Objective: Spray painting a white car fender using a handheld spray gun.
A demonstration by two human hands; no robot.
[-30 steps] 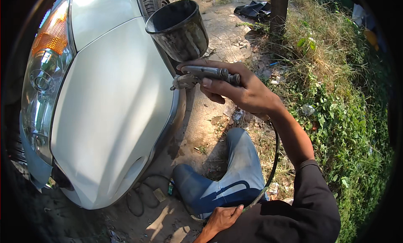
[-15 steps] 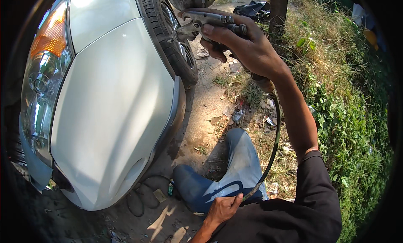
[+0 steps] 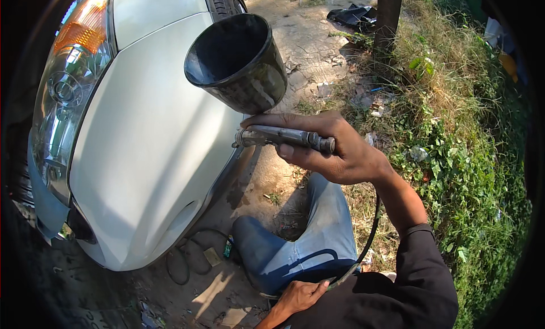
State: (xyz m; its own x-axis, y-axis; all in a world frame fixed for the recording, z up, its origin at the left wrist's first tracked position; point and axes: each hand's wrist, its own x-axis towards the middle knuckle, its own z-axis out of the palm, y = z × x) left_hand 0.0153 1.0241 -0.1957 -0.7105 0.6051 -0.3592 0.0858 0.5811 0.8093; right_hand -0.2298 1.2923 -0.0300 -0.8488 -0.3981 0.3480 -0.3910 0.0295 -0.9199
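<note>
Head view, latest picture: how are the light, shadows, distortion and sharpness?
Head view: sunlight leaves bright and shaded bands on the pale bumper and glints on the headlight; same view, the cup is dark inside and shadow crosses the jeans; head view again, fisheye blackens the corners, and the spray gun shows no obvious blur.

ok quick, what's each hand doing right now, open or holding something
Left hand: closed on the dark hose, low by the lap.
Right hand: closed on the metal spray gun, cup on top.
</note>
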